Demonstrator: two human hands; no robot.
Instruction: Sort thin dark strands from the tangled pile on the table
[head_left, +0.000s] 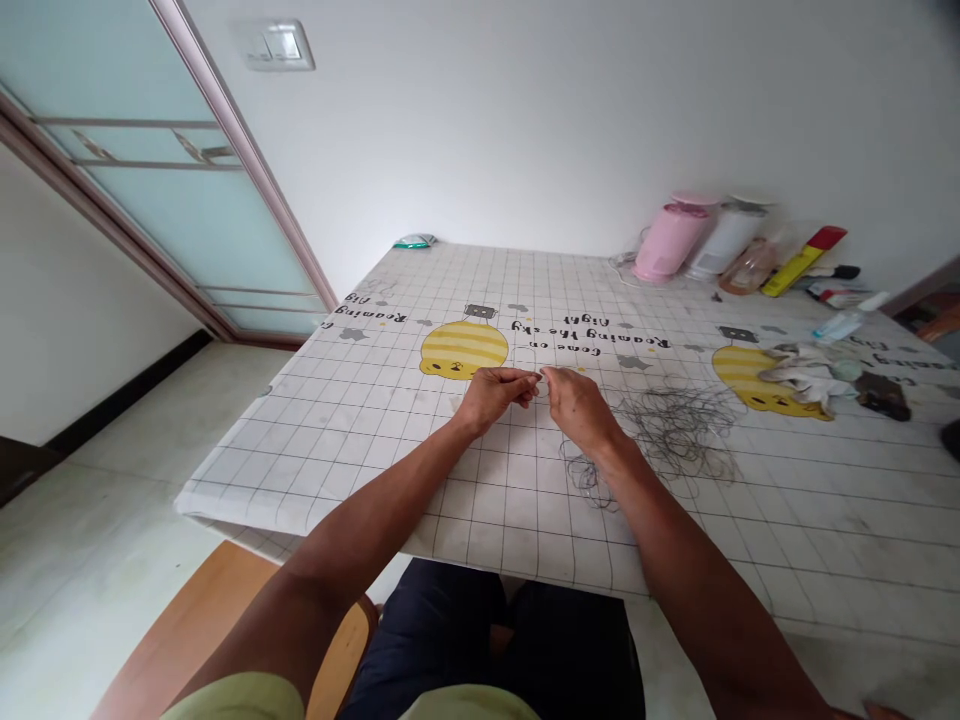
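Observation:
Both hands meet above the grid-patterned tablecloth (337,440), fingertips nearly touching. My left hand (500,392) is closed in a pinch, and my right hand (576,400) pinches facing it. A tiny dark bit shows between the fingertips, too small to name. To the right of my right hand lies a loose tangle of thin dark wire or thread (679,430). A smaller tangle (589,478) rests beneath my right wrist.
Along the wall stand a pink cylinder (671,240), a white cylinder (727,238), a bottle (748,268) and a yellow can with red cap (802,262). Crumpled cloth (806,375) and a dark object (883,396) lie right. A small packet (415,241) sits at the back left.

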